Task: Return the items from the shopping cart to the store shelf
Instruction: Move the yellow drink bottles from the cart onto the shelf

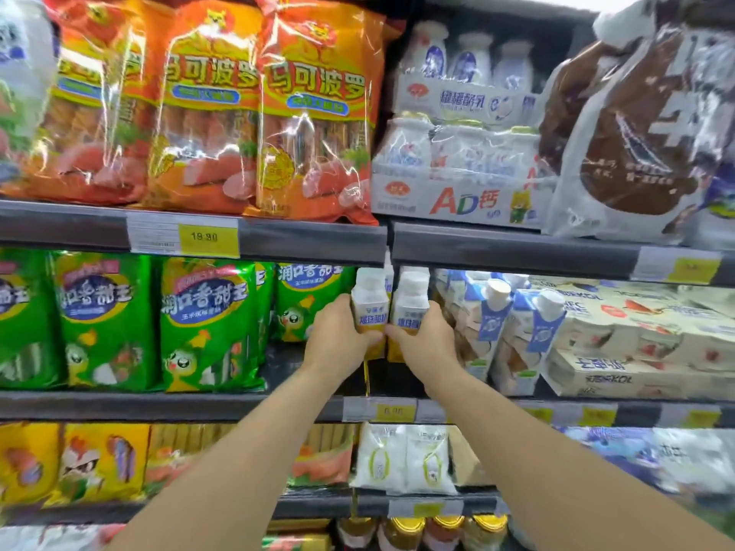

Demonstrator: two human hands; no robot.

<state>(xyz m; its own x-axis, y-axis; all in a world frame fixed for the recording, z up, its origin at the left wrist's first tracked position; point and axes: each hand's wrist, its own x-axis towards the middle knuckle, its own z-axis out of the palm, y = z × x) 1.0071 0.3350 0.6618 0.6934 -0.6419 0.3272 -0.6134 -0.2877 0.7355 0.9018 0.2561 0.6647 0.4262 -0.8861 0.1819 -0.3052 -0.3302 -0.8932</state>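
Both my arms reach forward to the middle shelf (302, 405) of a store display. My left hand (338, 338) grips a white and yellow yogurt carton (370, 302) with a white cap. My right hand (425, 340) grips a second, matching yogurt carton (411, 302) right beside it. The two cartons stand upright and touch each other, in the gap between the green sausage bags (207, 324) on the left and the blue and white milk cartons (493, 316) on the right. Their bottoms are hidden behind my hands. The shopping cart is out of view.
Orange sausage bags (314, 109) and white bottle multipacks (457, 169) fill the top shelf, with a brown and white bag (636, 133) at its right. Flat cream boxes (644, 351) lie right of the milk cartons. White pouches (405, 459) and yellow packs (71, 463) sit on the lower shelf.
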